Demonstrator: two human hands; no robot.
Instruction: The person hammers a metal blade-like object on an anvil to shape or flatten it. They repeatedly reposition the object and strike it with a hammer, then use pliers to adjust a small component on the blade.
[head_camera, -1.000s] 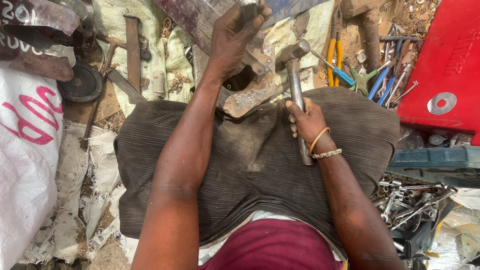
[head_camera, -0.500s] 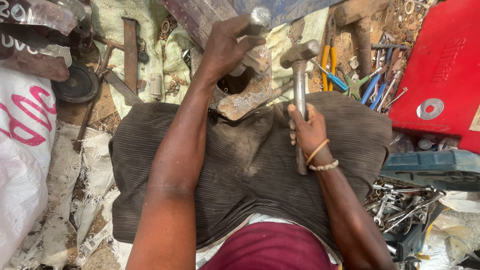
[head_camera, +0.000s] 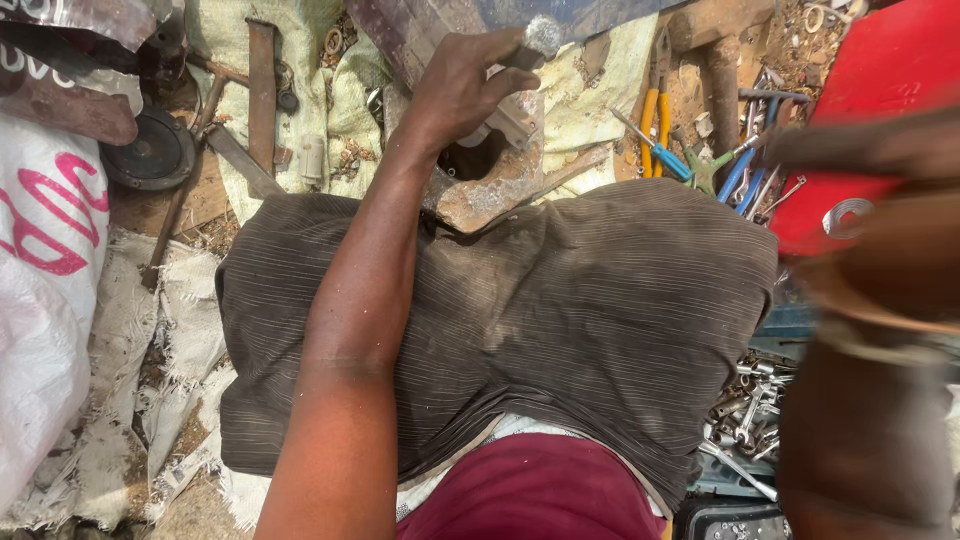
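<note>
My left hand (head_camera: 462, 85) is clamped around a short metal punch (head_camera: 540, 36), its rounded grey head sticking up above my fist at the top of the view. The punch stands over a rusty metal block (head_camera: 490, 195) with a dark hole in it, which lies on the ground at the far edge of my lap, just past my knees. My right hand (head_camera: 880, 260) is raised close to the camera at the right edge; it is a blur, so I cannot tell how it is closed or what it carries.

To do this well, I judge I need to keep the punch upright and steady over the hole, with my fingers (head_camera: 500, 80) low on the shaft, clear of the head. I should watch the head, not the raised arm, and brace the block against my knees so it does not skid. Yellow-handled pliers (head_camera: 655, 120) lie near the block on the ground, beside a red case (head_camera: 890, 70).
</note>
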